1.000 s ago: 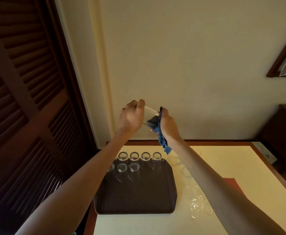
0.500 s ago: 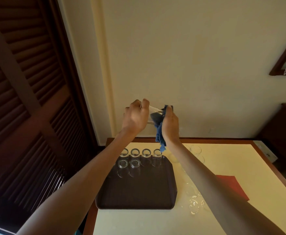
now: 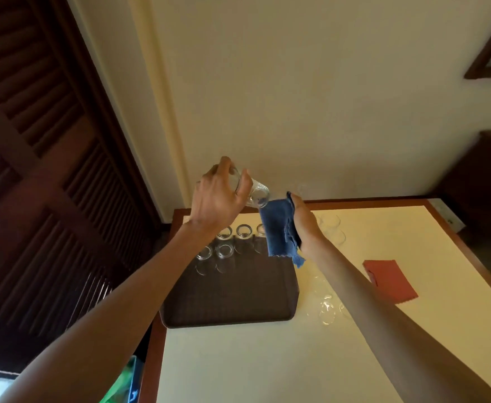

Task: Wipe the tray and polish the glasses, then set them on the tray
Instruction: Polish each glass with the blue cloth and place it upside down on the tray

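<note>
Fingers (image 3: 225, 167) of the left hand (image 3: 216, 199) curl round a clear glass tumbler (image 3: 255, 193), thumb on the near side, holding it tilted in the air above the far edge of the brown tray (image 3: 232, 303). Right hand (image 3: 305, 225): holds the blue cloth (image 3: 277, 228) against the palm, thumb pinning the upper corner; its other fingers lie behind the fabric and cannot be told. Change noted: half a second ago the cloth was bunched into the tumbler's end and both hands met round it; now the cloth is out, hangs flat just beside the glass, and the hands are parted. Judged meaning: polishing of this tumbler is finished or nearly so (the glass is too clear to check for smears), and setting it down is the likely next step. Tray stock: standing glasses (image 3: 223, 251) in two rows at the far end, at least five in sight, one partly hidden by the cloth; the front row has room beside them. Pending stock: further glasses (image 3: 327, 312), presumably unpolished, on the cream table (image 3: 267, 359) to the right of the tray. Also present: red cloth (image 3: 389, 282), flat on the table, well apart from the tray.
</note>
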